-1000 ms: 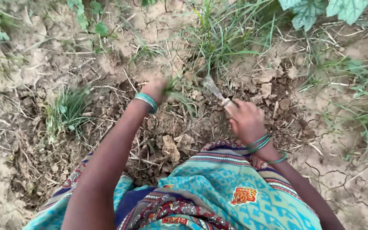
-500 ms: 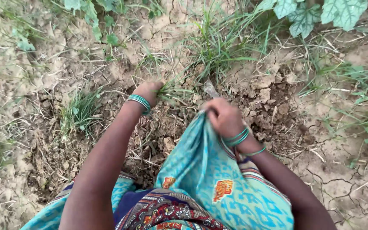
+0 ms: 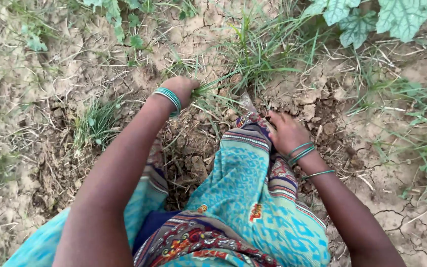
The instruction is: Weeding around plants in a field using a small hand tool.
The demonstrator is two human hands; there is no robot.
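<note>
Cloth [image 3: 253,198], turquoise and patterned, lies nearest, draped over the knees and partly covering the right hand [image 3: 285,131]; that hand is curled around a tool whose handle is hidden under the cloth, only a grey blade [image 3: 247,102] showing just beyond the hem; three green bangles [image 3: 302,152] sit on that wrist. The left hand [image 3: 184,89], also bangled, is closed on a grass tuft [image 3: 213,89] a little further out, at the near edge of the loosened soil [image 3: 193,148]. The blade's long axis seems to run from the right hand up and slightly left, its tip pointing away from the body toward the grass clump [image 3: 263,54]; the pulled blades lie roughly crosswise to it, stretched from the left hand toward the clump. The risk, as I judge it: the blade works close to the left fingers, and cloth slipping over the tool could hide the edge; grass may also snap above the root. Furthest off, broad leaves [image 3: 366,20] and cracked ground [image 3: 411,217].
</note>
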